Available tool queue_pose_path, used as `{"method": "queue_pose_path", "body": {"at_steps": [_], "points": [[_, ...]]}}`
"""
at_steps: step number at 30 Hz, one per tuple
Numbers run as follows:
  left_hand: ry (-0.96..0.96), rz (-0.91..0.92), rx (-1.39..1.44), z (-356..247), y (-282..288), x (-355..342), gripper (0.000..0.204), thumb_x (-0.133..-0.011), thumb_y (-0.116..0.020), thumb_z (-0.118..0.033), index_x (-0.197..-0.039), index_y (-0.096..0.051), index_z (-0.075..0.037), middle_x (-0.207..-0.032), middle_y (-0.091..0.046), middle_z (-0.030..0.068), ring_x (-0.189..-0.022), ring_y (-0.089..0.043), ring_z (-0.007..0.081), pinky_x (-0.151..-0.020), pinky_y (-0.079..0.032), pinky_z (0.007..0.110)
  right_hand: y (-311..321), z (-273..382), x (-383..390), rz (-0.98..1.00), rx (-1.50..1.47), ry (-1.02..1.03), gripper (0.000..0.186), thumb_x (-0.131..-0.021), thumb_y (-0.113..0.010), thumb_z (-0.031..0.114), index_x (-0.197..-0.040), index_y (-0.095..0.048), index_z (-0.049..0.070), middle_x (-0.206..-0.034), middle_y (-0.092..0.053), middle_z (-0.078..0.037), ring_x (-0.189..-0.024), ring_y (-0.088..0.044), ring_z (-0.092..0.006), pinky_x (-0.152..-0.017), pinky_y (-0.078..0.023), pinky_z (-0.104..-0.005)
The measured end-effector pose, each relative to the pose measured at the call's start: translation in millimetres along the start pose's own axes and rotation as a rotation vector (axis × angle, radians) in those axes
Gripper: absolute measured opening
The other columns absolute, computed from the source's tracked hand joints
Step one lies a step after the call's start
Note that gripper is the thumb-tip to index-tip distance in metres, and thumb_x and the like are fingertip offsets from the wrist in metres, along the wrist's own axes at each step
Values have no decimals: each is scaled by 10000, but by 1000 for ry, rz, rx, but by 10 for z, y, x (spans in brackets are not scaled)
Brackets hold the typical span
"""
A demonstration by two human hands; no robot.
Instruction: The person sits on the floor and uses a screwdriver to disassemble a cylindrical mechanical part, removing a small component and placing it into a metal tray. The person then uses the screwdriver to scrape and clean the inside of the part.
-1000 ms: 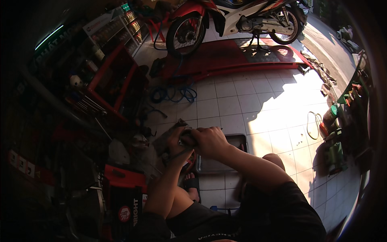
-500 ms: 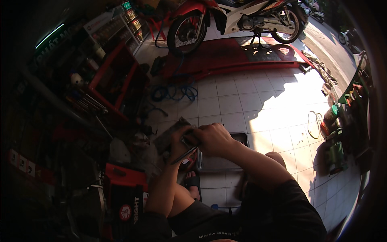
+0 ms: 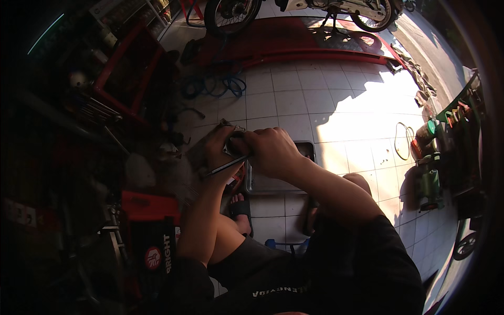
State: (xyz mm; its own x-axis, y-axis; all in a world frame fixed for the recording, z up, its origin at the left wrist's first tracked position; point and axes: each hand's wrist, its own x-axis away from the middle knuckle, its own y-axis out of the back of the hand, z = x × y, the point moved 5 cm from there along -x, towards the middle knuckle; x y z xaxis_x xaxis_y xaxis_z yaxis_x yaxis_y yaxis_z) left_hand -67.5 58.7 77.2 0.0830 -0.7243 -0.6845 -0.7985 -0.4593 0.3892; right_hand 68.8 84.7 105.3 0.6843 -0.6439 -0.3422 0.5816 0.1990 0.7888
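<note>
My two hands work close together above a grey metal tray [image 3: 278, 192]. Clasped in my left hand [image 3: 218, 149] is a dark, ring-shaped metal part [image 3: 229, 146] with an opening toward me; its exact kind is unclear. My right hand [image 3: 273, 150] is closed around one end of a slim metal rod-like tool [image 3: 226, 166], which slants down to the left past my left wrist. The right fingers press against the ring-shaped part, and they hide much of it and the tool's held end.
Ahead, a motorcycle [image 3: 310, 5] stands on a low red platform [image 3: 252, 51]. A blue hose [image 3: 212, 86] coils on the tiles. At left are a red tool cart [image 3: 113, 60] and a red case [image 3: 149, 206]. Green containers [image 3: 430, 184] stand at right.
My view has tipped downward, so the surroundings sit higher in the picture. Both hands stay together on the part, and the rod-like tool lies at a flatter slant.
</note>
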Motion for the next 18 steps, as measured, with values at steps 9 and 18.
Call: {"method": "queue_pose_path", "body": {"at_steps": [9,18], "points": [[-57,-135,-75,22,54,60,324,-742,-790,-126,-997,-627,-10,-888,-653,115,-800,-661,256,-719,-522,337,-26,7,-20,-83,-52,-21,290,-976,-581,288,-830,-628,42,-689,-662,-139,-622,-665,-368,-563,-528,-452],[-113,-185,-118,-32,107,46,275,-799,-789,-140,-1003,-660,-10,-840,-686,82,-779,-670,173,-731,-530,309,40,150,64,-157,5,65,266,-974,-594,287,-854,-612,50,-704,-654,-102,-580,-664,-308,-520,-517,-428]]}}
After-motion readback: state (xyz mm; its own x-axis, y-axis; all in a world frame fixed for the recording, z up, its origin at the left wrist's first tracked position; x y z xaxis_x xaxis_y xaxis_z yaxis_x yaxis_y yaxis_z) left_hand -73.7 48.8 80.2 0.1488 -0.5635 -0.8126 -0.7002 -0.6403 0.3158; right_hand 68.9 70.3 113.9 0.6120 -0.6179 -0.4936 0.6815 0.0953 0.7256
